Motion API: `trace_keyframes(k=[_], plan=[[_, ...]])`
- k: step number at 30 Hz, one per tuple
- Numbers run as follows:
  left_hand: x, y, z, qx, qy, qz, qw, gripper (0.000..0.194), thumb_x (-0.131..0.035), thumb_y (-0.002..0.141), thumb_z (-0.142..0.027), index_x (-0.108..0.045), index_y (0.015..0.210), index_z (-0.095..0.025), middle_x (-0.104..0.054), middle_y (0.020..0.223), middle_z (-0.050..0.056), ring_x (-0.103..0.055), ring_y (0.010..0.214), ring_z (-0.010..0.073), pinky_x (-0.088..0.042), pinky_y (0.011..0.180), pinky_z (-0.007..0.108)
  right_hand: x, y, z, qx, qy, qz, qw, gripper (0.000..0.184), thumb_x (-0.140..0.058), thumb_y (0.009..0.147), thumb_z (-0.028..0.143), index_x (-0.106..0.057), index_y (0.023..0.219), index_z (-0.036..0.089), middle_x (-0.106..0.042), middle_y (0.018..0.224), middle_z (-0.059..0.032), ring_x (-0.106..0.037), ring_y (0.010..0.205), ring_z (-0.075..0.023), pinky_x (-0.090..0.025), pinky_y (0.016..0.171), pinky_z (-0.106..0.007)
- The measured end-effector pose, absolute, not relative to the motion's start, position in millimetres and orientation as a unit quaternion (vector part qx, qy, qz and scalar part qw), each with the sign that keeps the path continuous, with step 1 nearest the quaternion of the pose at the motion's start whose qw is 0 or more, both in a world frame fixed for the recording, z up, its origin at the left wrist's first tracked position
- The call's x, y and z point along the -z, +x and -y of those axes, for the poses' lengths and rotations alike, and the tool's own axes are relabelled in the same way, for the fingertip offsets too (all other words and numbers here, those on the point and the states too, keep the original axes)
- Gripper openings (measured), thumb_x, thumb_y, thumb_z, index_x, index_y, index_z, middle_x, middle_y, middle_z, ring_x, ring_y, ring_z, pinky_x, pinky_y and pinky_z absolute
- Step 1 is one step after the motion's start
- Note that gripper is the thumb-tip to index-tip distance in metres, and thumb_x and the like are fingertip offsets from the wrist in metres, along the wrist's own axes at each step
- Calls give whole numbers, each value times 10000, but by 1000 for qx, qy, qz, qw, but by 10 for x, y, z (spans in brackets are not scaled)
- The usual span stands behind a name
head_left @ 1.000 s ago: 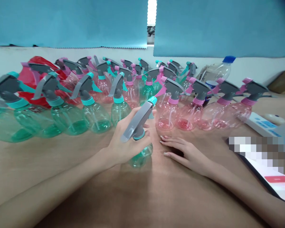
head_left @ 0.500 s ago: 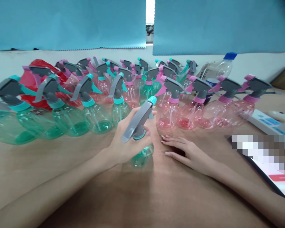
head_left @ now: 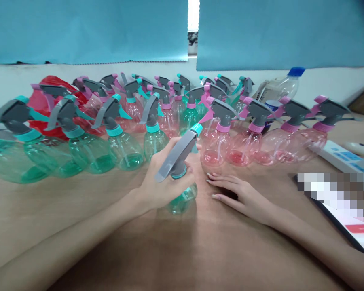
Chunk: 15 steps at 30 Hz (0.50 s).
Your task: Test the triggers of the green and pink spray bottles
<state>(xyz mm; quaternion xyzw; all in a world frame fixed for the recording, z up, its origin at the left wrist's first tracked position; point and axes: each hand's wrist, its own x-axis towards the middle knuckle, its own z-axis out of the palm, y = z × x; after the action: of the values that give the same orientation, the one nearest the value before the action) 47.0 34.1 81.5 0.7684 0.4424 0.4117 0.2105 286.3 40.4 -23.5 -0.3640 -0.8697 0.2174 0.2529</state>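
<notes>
In the middle of the head view, my left hand is closed around the neck of a green spray bottle. The bottle has a grey trigger head with a teal nozzle that points away and to the right. My fingers hide part of its neck and trigger. To the right, my right hand lies on the table with its fingers stretched out and apart, holding nothing. Just beyond the hands stand green spray bottles on the left and pink spray bottles on the right.
Behind the front row, several more spray bottles crowd toward the wall, beside a red plastic bag. At the right are a clear bottle with a blue cap, a white device with blue buttons and a partly blurred screen.
The whole view has shifted very slightly. Both hands and the held spray bottle keep their places, with the same grip.
</notes>
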Motion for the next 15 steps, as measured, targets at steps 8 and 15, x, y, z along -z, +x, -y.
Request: trace_keyframes(k=[8, 15], plan=[[-858, 476, -334, -418, 769, -431, 221, 201, -505, 711, -172, -470, 894, -246, -433, 625, -62, -452, 508, 132, -457, 549, 290, 239, 2870, -409, -217, -361, 873, 246, 391, -545, 953, 390, -584, 1317, 252, -591, 1378, -80, -528, 1295, -269, -445, 1076, -502], [-878, 488, -342, -419, 768, -428, 229, 125, -507, 725, -215, -437, 824, -247, -481, 699, -36, -450, 529, 128, -430, 535, 291, 240, 2867, -414, -216, -363, 874, 240, 398, -538, 956, 409, -582, 1318, 250, -591, 1379, -79, -518, 1303, -267, -435, 1084, -498]])
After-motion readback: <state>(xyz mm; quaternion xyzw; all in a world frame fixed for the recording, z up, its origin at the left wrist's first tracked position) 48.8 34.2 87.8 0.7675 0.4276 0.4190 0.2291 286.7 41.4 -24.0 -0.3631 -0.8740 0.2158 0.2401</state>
